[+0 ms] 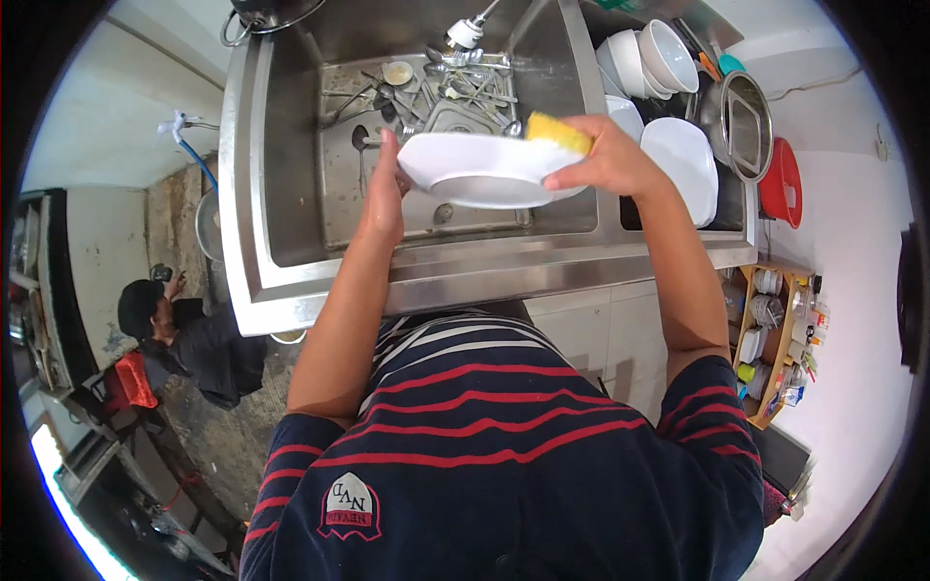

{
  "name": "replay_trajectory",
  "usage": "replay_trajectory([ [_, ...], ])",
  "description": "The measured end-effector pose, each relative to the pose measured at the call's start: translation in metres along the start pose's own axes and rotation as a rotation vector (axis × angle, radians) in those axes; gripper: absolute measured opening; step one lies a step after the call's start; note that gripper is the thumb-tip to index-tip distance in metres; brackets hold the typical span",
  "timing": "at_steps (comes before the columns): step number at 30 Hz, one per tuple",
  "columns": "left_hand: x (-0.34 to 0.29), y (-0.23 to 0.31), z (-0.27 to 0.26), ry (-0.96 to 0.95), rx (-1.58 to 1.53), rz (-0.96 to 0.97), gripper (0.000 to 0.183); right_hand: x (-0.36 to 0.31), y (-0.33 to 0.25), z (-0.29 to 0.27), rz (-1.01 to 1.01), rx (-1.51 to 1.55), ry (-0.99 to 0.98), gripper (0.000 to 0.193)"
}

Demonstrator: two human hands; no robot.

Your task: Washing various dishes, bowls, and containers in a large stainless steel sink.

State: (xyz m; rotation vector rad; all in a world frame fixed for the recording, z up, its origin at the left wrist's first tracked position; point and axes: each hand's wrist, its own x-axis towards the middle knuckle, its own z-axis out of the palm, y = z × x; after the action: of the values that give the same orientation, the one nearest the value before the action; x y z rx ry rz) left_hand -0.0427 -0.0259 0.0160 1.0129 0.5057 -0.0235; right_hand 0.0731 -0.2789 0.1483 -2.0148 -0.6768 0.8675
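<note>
A white plate (475,165) is held tilted above the sink (291,208), its underside partly turned toward me. My left hand (385,198) grips the plate's left edge, with most of its fingers hidden behind the rim. At the opposite edge, my right hand (615,160) is closed around a yellow sponge (557,133). The sponge rests against the plate's far right side, and the right thumb lies along the rim. Below them, spoons, forks and other cutlery (475,85) lie scattered on the sink bottom, along with a small round dish (397,73).
A white tap head (465,35) hangs over the sink's far side. On the right are stacked white bowls (666,60), white plates (683,165), a metal strainer or lid (744,126) and a red basin (783,184). Another person (208,339) is low on the left.
</note>
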Motion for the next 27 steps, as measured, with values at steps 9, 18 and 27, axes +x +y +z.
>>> replay_trajectory([
  [9, -0.024, 0.001, 0.016, -0.222, -0.028, 0.002, 0.026, 0.073, 0.038, -0.004, -0.116, 0.404, 0.698, 0.035],
  [18, -0.020, 0.002, 0.015, -0.083, -0.089, 0.074, 0.023, 0.107, 0.005, 0.064, -0.797, -0.582, 0.932, 0.041],
  [27, -0.025, 0.005, 0.010, -0.049, -0.229, 0.052, 0.022, 0.050, 0.033, 0.098, -0.715, -0.469, 0.768, 0.038],
])
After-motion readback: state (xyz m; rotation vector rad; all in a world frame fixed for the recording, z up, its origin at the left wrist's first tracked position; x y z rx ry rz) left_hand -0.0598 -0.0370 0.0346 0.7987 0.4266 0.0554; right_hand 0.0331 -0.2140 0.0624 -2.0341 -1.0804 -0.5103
